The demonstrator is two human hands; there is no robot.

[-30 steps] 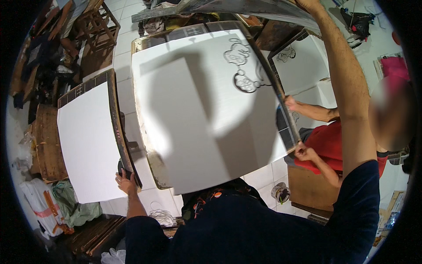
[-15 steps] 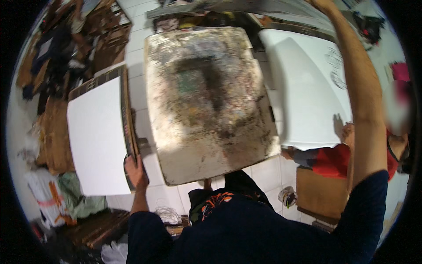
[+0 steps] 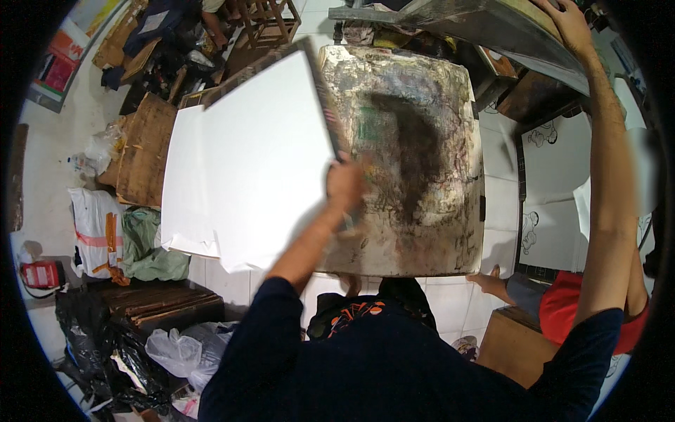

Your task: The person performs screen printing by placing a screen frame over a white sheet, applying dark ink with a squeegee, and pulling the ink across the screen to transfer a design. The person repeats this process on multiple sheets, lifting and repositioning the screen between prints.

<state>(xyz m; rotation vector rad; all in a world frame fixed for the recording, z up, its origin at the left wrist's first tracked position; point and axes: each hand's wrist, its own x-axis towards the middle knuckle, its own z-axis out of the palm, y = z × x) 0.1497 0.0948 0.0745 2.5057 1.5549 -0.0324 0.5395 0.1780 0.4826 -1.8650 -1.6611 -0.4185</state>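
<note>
My left hand (image 3: 346,184), a little blurred, grips the right edge of a flat dark-edged board covered by a white sheet (image 3: 246,162). The board is tilted and overlaps the left side of the stained worktable (image 3: 443,243). At the lower left the sheet's edge is wrinkled. My right arm reaches far forward, and my right hand (image 3: 568,27) is closed round the upper edge of a large dark grey frame (image 3: 485,29), raised aslant above the table's far end. A dark patch and a greenish square mark the tabletop.
At the right a person in a red garment (image 3: 566,302) sits by a dark-edged board with white sheets bearing line drawings (image 3: 555,204). A brown box (image 3: 513,344) stands near them. Bags (image 3: 151,246), wooden boards (image 3: 144,151) and plastic sacks (image 3: 186,355) crowd the left.
My left hand has brought the white-covered board rightward, from beside the table to over its left part. The drawn-on sheet at the right now lies farther from the table. My view has shifted left.
</note>
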